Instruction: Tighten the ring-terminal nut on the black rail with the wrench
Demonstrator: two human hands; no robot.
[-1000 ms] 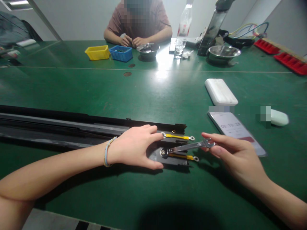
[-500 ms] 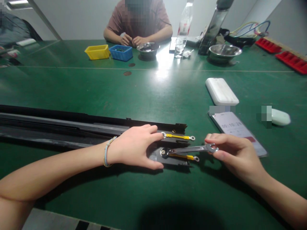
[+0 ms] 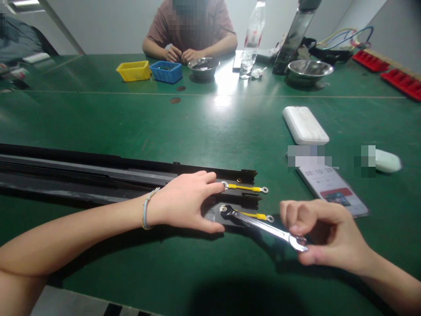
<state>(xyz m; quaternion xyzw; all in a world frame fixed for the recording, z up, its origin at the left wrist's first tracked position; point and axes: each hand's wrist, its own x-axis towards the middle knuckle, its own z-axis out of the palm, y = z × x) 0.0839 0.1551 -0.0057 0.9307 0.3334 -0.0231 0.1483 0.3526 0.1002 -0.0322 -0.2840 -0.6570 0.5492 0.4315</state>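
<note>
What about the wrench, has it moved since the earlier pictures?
Yes: the wrench has swung toward the wearer, its free end going from beyond the lower yellow cable to its near side.

The phone (image 3: pixel 333 186) lies behind and right of the wrench (image 3: pixel 265 227).

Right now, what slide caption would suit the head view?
Left hand resting on black rails, right hand holding a wrench whose ring end sits around a fastener.
</note>
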